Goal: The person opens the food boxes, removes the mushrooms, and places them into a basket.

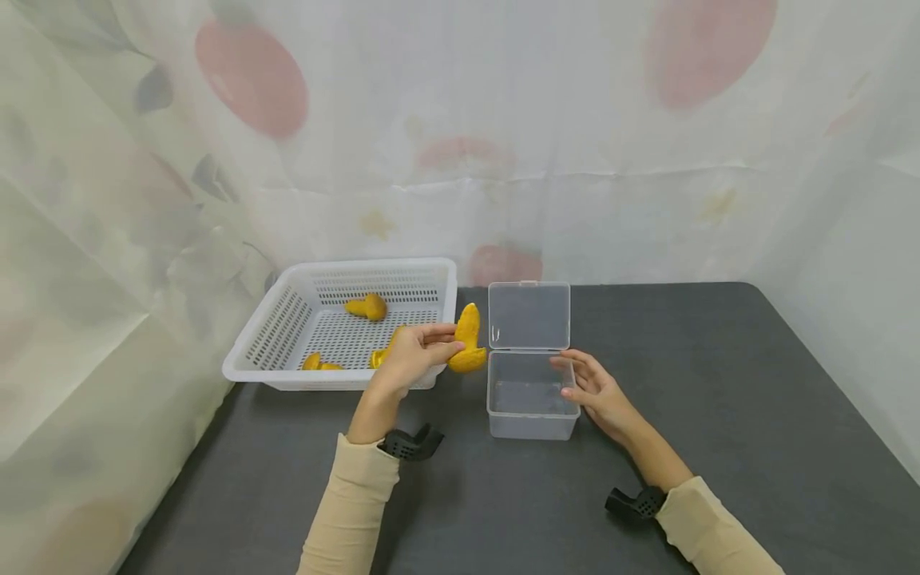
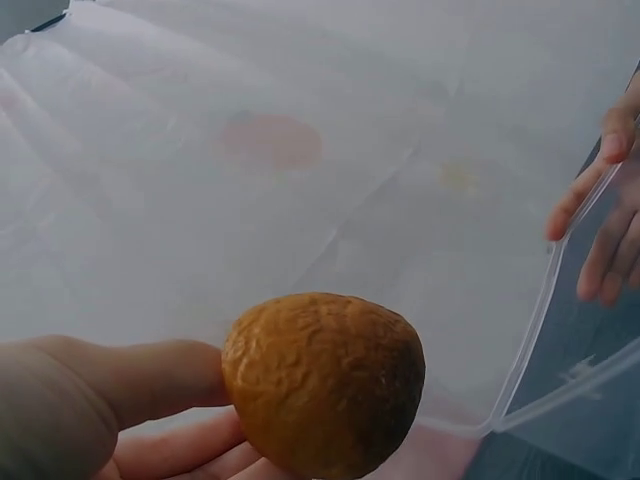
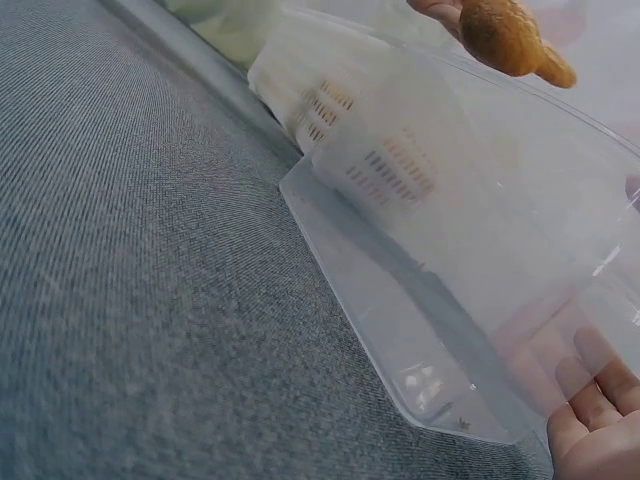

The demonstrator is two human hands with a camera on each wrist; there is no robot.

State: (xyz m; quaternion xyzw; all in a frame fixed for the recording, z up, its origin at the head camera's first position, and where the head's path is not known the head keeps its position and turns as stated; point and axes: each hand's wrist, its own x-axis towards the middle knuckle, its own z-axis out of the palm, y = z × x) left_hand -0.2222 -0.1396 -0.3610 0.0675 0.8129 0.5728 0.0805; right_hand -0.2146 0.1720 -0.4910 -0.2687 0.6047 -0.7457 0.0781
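A yellow mushroom [image 1: 468,339] with a rounded, wrinkled cap is pinched between the thumb and fingers of my left hand [image 1: 413,355]. It is held in the air between the white basket and the clear plastic box [image 1: 533,426]. In the left wrist view the mushroom's cap [image 2: 325,385] faces the camera and hides part of the fingers. My right hand [image 1: 600,399] holds the box at its right wall, thumb and fingers at the rim. The box's lid [image 1: 529,315] stands flipped back on the far side. Through the clear wall [image 3: 440,280] the right wrist view shows the basket.
A white slotted basket [image 1: 251,374] stands at the left, with several yellow mushrooms [image 1: 368,307] inside. Dark grey cloth covers the table [image 1: 690,383]. A printed curtain [image 1: 611,216] hangs behind it and along the left side.
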